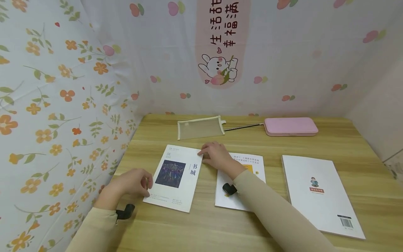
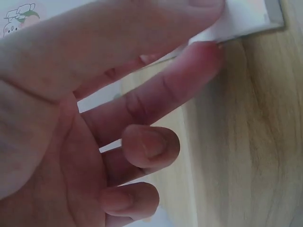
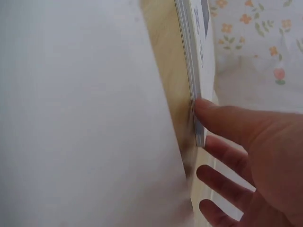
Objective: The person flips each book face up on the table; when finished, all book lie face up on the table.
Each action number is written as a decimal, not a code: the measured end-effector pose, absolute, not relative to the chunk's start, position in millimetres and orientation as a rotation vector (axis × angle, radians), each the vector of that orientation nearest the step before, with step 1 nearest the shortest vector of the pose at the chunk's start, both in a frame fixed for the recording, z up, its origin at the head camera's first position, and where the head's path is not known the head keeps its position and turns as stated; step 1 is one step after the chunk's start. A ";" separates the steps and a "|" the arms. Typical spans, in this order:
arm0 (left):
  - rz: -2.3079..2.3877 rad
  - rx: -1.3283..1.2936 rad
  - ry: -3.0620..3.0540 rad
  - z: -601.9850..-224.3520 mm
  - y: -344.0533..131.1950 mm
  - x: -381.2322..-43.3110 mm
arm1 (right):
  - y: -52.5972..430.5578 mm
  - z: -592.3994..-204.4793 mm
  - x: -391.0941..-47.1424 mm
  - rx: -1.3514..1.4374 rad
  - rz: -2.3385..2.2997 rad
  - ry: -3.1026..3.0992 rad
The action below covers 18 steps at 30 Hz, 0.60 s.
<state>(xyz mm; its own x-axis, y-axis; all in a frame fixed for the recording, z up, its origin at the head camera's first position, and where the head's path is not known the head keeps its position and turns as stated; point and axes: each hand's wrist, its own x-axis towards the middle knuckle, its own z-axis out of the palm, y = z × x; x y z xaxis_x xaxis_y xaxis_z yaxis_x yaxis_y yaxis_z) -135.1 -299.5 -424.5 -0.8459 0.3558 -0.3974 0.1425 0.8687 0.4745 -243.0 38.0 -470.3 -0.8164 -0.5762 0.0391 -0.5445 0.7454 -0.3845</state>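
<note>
A thin white book [image 1: 171,180] with a dark picture and the characters 书城 on its cover lies slightly turned on the wooden table. At its lower left edge is my left hand [image 1: 132,182], thumb and forefinger at the edge and the other fingers curled, as the left wrist view shows. My right hand [image 1: 217,155] holds the upper right corner; in the right wrist view the thumb [image 3: 222,116] presses on the spine side and the forefinger lies round the corner. Beneath my right forearm, partly hidden, is a second white book [image 1: 221,189] with an orange patch.
A third white book [image 1: 318,196] lies to the right, a small reading figure and a barcode on it. Along the back are a mesh zip pouch [image 1: 201,128], a thin dark rod [image 1: 242,127] and a pink case [image 1: 291,126]. Flowered cloth [image 1: 56,122] hangs at the left.
</note>
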 end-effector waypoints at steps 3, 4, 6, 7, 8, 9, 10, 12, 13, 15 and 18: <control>0.571 0.375 2.601 -427.0 -296.9 -135.8 | 48.9 -469.5 -240.3 -0.931 -0.574 2.819; 0.569 0.377 2.625 -427.5 -294.6 -136.5 | 53.2 -468.4 -238.9 -0.928 -0.574 2.807; 0.562 0.380 2.680 -428.4 -288.1 -138.4 | 62.5 -466.0 -236.1 -0.905 -0.575 2.796; 0.564 0.387 2.709 -428.7 -283.6 -139.3 | 67.6 -464.6 -234.5 -0.886 -0.573 2.794; 0.564 0.392 2.739 -429.0 -278.2 -140.4 | 73.0 -463.2 -232.6 -0.869 -0.566 2.798; 0.569 0.411 2.762 -429.0 -272.4 -141.5 | 78.6 -461.4 -230.7 -0.851 -0.563 2.800; 0.569 0.426 2.786 -429.3 -266.0 -142.4 | 84.3 -460.4 -229.0 -0.835 -0.556 2.806; 0.570 0.458 2.822 -431.4 -252.9 -143.7 | 94.3 -458.8 -225.9 -0.806 -0.550 2.821; 0.573 0.485 2.832 -432.6 -245.8 -144.1 | 99.1 -458.8 -224.6 -0.793 -0.552 2.828; 0.586 0.535 2.835 -435.4 -230.6 -144.7 | 108.3 -458.4 -221.8 -0.765 -0.568 2.843; 0.611 0.605 2.812 -439.7 -207.0 -144.5 | 121.5 -458.7 -217.9 -0.723 -0.600 2.861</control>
<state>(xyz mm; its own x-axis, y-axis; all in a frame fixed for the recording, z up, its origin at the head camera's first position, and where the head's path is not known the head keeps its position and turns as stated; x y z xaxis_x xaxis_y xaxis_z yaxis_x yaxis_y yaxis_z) -144.5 -207.0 -439.7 -0.8961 0.4309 -0.1068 0.3478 0.8309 0.4343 -217.9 121.5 -458.7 -0.8769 -0.4799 -0.0281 -0.4282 0.8064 -0.4080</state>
